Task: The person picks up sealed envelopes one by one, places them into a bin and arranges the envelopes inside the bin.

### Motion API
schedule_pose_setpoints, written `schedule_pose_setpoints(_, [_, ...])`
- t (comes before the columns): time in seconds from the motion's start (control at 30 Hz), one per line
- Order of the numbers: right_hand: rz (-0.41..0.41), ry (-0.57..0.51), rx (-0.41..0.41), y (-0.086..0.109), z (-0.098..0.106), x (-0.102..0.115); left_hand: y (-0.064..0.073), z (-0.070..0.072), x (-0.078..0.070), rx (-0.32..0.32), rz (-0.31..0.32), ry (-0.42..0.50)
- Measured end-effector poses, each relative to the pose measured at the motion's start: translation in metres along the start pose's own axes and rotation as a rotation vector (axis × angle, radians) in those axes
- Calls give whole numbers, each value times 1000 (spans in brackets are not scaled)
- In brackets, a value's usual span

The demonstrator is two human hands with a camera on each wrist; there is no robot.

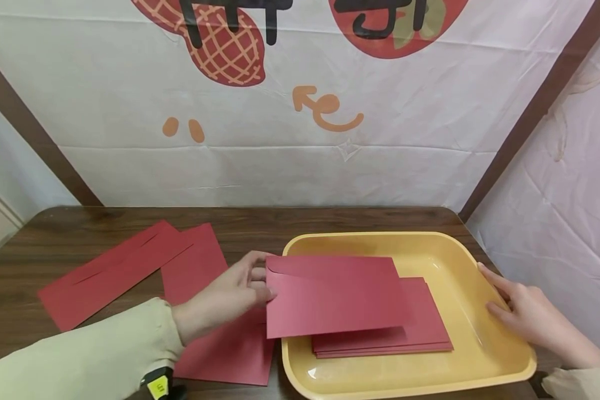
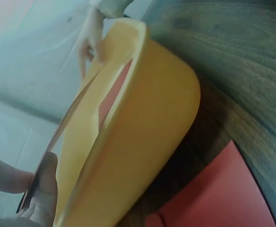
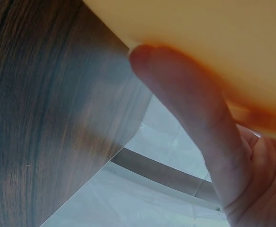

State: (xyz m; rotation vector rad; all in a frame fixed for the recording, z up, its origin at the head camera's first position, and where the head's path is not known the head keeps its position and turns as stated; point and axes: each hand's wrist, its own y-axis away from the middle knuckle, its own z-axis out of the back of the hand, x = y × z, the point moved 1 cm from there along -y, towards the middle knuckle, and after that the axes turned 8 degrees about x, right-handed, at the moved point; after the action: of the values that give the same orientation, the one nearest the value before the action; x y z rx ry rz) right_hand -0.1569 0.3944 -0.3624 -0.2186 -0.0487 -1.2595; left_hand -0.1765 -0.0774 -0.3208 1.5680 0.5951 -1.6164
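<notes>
My left hand (image 1: 237, 289) pinches the left edge of a red envelope (image 1: 335, 294), thumb on its upper face and fingers beneath. That envelope hangs over the left part of a yellow plastic tray (image 1: 470, 305), above a small stack of red envelopes (image 1: 430, 333) lying inside. In the left wrist view the held envelope (image 2: 62, 125) shows edge-on, tilted above the tray's rim. At the tray's right side, my right hand (image 1: 530, 311) grips the wall, thumb on the inside. A finger (image 3: 190, 94) lies along the tray's outer side in the right wrist view.
Left of the tray, red envelopes lie on the dark wooden table (image 1: 130, 219): one slanted envelope (image 1: 115, 272) with slits overlaps another envelope (image 1: 225, 355) partly under my left arm. A printed white cloth (image 1: 280, 166) hangs behind the table's far edge.
</notes>
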Motion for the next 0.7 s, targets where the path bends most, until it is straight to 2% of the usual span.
schedule_pose_setpoints(0.2, [9,-4,-12,0,0,-1,-12,-16,-3,59,-25,-9])
schedule_pose_setpoints(0.3, [6,2,-5,-1,0,-2,-19,-23,-5,70,-27,-13])
schedule_pose_setpoints(0.5, [25,4,8,-2,1,-7,-34,-40,-8,68,-17,-57])
schedule_pose_setpoints(0.7, [68,-16,31,-4,5,-9,-41,-48,-4,47,-19,-83])
